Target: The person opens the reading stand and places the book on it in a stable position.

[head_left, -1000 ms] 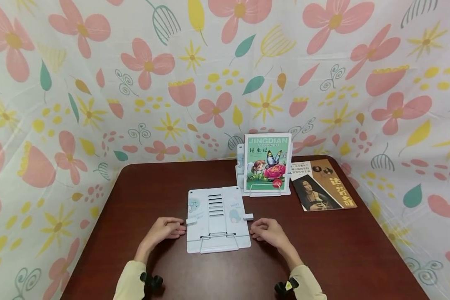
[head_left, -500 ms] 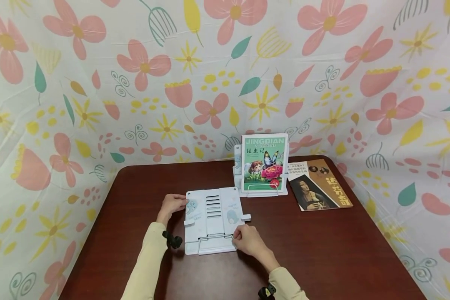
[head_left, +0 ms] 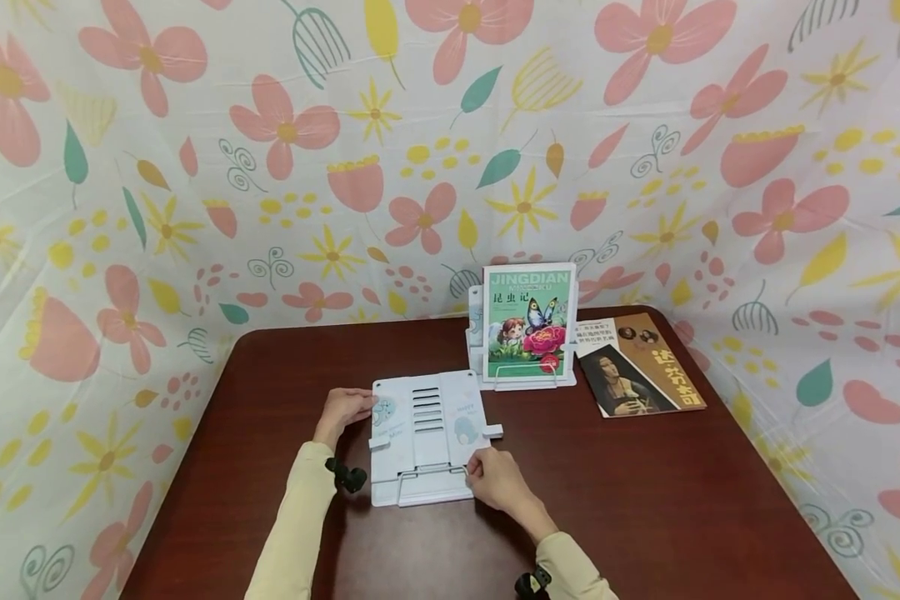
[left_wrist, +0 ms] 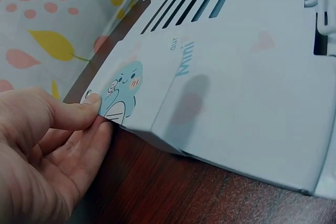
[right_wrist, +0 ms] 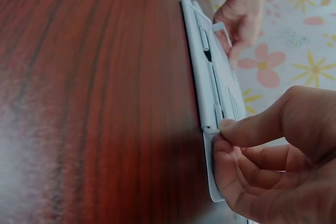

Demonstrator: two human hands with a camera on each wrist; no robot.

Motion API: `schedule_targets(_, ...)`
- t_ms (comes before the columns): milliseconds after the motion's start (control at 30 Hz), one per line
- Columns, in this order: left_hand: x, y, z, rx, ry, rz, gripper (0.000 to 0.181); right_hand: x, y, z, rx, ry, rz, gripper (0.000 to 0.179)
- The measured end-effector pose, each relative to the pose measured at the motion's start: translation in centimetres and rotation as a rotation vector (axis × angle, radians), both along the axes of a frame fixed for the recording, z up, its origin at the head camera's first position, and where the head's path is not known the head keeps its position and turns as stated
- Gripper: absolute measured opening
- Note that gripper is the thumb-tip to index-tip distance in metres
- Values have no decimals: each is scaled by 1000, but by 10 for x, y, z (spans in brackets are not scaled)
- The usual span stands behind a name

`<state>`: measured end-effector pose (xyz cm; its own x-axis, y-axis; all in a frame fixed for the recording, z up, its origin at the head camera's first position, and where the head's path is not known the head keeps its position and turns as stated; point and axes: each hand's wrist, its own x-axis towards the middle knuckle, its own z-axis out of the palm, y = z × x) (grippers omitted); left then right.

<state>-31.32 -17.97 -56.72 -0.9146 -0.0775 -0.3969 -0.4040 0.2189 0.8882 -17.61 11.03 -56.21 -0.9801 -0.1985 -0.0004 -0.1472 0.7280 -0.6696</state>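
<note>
A white metal book stand (head_left: 429, 425), printed with pale blue cartoons and cut with slots, lies folded nearly flat on the table. My left hand (head_left: 345, 410) is at its far left edge; in the left wrist view the thumb (left_wrist: 79, 115) rests on top and the fingers curl beneath, pinching the panel beside a blue cartoon. My right hand (head_left: 499, 479) grips the near right corner. Seen from the right wrist, its thumb (right_wrist: 252, 131) presses the end of the front ledge while curled fingers sit against the plate. A wire page holder (head_left: 435, 487) spans the front ledge.
Behind the stand, a second white stand (head_left: 476, 333) props up a green children's book (head_left: 528, 325). A brown and white book (head_left: 641, 367) lies flat to its right. The dark wooden table (head_left: 690, 517) backs onto a flowered curtain (head_left: 420, 167).
From beside the stand, the left hand has moved up to its far left edge and the right hand onto its near right corner. Over the last half second both hands have stayed put.
</note>
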Motion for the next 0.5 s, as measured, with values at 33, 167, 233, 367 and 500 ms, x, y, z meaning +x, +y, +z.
schedule_targets(33,0,1,0,3,-1,3,34,0,0,0,0,6,0,17)
schedule_targets(167,0,1,-2,-3,-4,8,34,2,1,-1,-8,34,6,17)
schedule_targets(233,-1,0,-3,-9,-4,7,35,2,1,-2,-21,40,13,17)
schedule_targets(367,-1,-1,-5,-15,-1,10,35,3,1,-3,-44,46,24,18)
schedule_targets(500,0,1,-4,-8,-2,9,35,5,3,-5,-64,65,31,18)
